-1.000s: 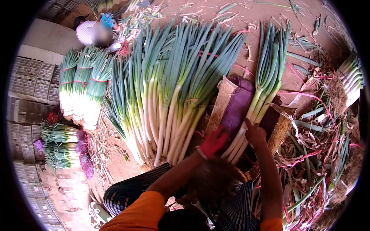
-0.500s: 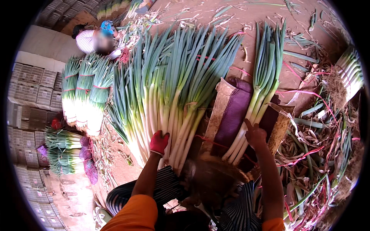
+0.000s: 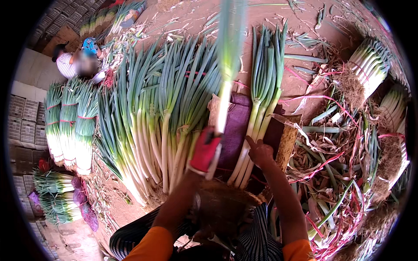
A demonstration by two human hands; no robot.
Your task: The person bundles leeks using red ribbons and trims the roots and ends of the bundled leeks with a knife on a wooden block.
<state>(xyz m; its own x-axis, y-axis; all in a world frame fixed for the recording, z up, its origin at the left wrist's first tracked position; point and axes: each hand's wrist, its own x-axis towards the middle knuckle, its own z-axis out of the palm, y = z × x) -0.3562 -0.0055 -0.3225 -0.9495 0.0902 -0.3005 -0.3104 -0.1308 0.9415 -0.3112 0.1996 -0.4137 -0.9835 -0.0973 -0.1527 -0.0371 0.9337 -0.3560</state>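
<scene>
My left hand (image 3: 204,154), in a red glove with a dark patch, is closed round the white shank of a large green onion (image 3: 225,102). The stalk stands out blurred beside the big heap of green onions (image 3: 163,117) on my left. A smaller bunch of green onions (image 3: 257,108) lies across a wooden trough (image 3: 289,145) lined with purple mesh (image 3: 233,132). Against the bunch's white shanks rests my bare right hand (image 3: 261,153), its index finger stretched out onto them. Its other fingers are partly bent, and I see nothing lifted in it.
Tied bundles (image 3: 69,124) stand at the left, with mesh-wrapped bundles (image 3: 65,198) nearer. Crates (image 3: 26,117) are stacked behind. A person (image 3: 72,63) sits at the far left. Husks and pink ties (image 3: 322,174) litter the right, beside rooted bundles (image 3: 365,71).
My left hand has moved right from the heap, lifting a green onion toward the trough. My right hand stays at the smaller bunch. The whole view has shifted as my head turned.
</scene>
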